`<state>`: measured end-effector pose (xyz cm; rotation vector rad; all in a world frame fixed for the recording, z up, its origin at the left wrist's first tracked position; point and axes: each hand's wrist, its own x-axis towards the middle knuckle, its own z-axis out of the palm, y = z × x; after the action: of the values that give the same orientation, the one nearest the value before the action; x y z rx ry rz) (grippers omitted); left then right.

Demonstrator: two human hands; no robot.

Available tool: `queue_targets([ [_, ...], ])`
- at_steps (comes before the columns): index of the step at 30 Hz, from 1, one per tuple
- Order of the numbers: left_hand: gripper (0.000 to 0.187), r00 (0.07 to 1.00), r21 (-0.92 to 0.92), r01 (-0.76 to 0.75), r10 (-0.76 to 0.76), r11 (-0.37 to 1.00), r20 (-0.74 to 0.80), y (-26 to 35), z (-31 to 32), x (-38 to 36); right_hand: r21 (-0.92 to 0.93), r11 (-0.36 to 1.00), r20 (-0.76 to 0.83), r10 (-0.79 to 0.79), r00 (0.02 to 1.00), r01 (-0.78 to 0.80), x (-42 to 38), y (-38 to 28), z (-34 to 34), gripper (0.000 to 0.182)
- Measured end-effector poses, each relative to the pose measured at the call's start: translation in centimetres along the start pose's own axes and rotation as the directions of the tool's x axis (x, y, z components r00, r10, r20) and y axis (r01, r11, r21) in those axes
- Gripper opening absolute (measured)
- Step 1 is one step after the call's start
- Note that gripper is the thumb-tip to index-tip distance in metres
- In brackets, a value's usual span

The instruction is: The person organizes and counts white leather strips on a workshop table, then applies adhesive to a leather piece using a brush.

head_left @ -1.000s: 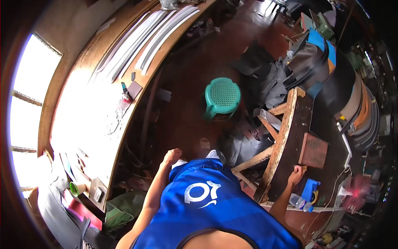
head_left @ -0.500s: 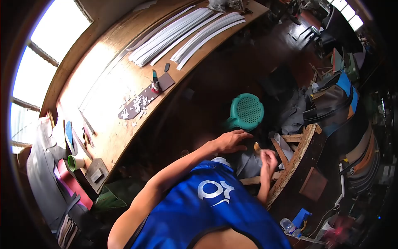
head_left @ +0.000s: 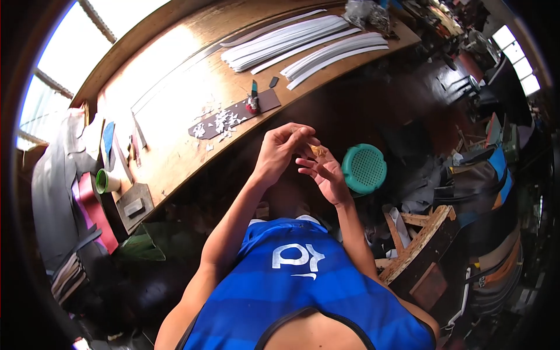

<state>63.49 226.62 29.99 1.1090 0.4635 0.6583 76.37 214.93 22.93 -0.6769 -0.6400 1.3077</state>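
Observation:
A small yellowish-brown piece (head_left: 318, 151) sits between the fingers of my right hand (head_left: 328, 176), which is raised palm up in front of the table edge. Close beside it, on the left, my left hand (head_left: 282, 153) has its thumb and fingers pressed together near the piece; whether anything is between them is too small to tell. Just right of my hands is a round green perforated stool (head_left: 364, 168). On the wooden table (head_left: 175, 154) beyond, a dark strip (head_left: 268, 101) bears white scraps and a red and teal tool (head_left: 253, 98).
Stacks of white strips (head_left: 286, 42) lie along the far part of the table, by a clear plastic bag (head_left: 367, 16). A green cup (head_left: 107, 181) stands at the left end. Right of my body is a wooden frame (head_left: 417, 248), with piled sheets behind it.
Both hands have come up and together before the table. My right hand has moved up and left with the small piece, and my left hand up and left. The view has shifted.

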Motion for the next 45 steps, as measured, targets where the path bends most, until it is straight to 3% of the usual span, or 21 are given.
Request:
queue_targets([
  [3, 0.030, 0.990, -0.017, -0.060, 0.057, 0.998, -0.125, 0.2, -2.1, -1.3, -0.007, 0.999, -0.018, 0.046, 0.999, -0.047, 1.9, 1.7, 0.9, 0.042],
  [8, 0.031, 0.913, -0.010, -0.103, 0.090, 0.995, -0.398, -0.2, -4.7, -4.3, -0.079, 0.996, -0.038, 0.027, 0.999, -0.030, 3.4, 1.7, 4.0, 0.032],
  [13, 0.030, 0.857, -0.089, -0.162, 0.096, 0.983, -0.506, -2.2, -5.9, -7.1, -0.180, 0.980, -0.038, 0.074, 0.997, -0.080, 3.7, 1.9, 4.7, 0.025],
  [16, 0.028, 0.776, -0.154, -0.169, 0.035, 0.974, -0.629, -3.9, -7.0, -7.9, -0.334, 0.940, -0.017, 0.062, 0.998, -0.064, 3.9, 2.4, 5.3, 0.020],
  [19, 0.027, 0.753, -0.316, -0.180, -0.076, 0.932, -0.654, -5.0, -7.4, -8.1, -0.577, 0.813, -0.047, 0.058, 0.997, -0.074, 3.9, 2.2, 6.4, 0.016],
  [20, 0.027, 0.741, -0.368, -0.163, -0.132, 0.915, -0.658, -5.9, -7.9, -8.1, -0.582, 0.809, -0.044, 0.068, 0.997, -0.081, 4.0, 2.0, 6.9, 0.016],
  [22, 0.026, 0.718, -0.509, -0.175, -0.244, 0.843, -0.652, -7.5, -8.6, -7.7, -0.829, 0.550, 0.075, -0.068, 0.995, 0.100, 4.2, 1.7, 7.9, 0.018],
  [24, 0.025, 0.742, -0.600, -0.172, -0.298, 0.781, -0.600, -9.1, -9.2, -7.3, -0.862, 0.493, 0.091, -0.080, 0.993, 0.119, 4.3, 1.9, 8.6, 0.017],
  [26, 0.025, 0.747, -0.664, -0.159, -0.351, 0.731, -0.565, -10.1, -9.3, -6.6, -0.939, 0.312, 0.137, -0.054, 0.989, 0.147, 4.3, 1.9, 9.3, 0.015],
  [32, 0.026, 0.765, -0.727, -0.073, -0.430, 0.683, -0.480, -11.3, -10.2, -5.0, -0.950, 0.303, 0.067, -0.038, 0.997, 0.076, 4.3, 1.5, 11.0, 0.014],
  [36, 0.027, 0.794, -0.668, 0.099, -0.463, 0.737, -0.393, -11.1, -10.2, -4.5, -0.965, 0.259, -0.048, -0.028, 0.998, -0.039, 4.8, 1.6, 11.0, 0.017],
  [38, 0.028, 0.786, -0.678, 0.156, -0.506, 0.719, -0.356, -11.5, -10.4, -4.1, -0.994, 0.103, 0.023, -0.101, 0.995, 0.034, 4.9, 1.3, 11.5, 0.017],
  [39, 0.028, 0.787, -0.676, 0.166, -0.509, 0.718, -0.348, -11.8, -10.5, -4.0, -0.995, 0.096, 0.005, -0.089, 0.996, 0.013, 4.8, 1.1, 11.6, 0.015],
  [45, 0.028, 0.807, -0.660, 0.236, -0.522, 0.713, -0.275, -11.9, -10.7, -3.5, -0.969, 0.216, -0.124, -0.017, 0.992, -0.117, 4.7, 0.7, 11.3, 0.009],
])
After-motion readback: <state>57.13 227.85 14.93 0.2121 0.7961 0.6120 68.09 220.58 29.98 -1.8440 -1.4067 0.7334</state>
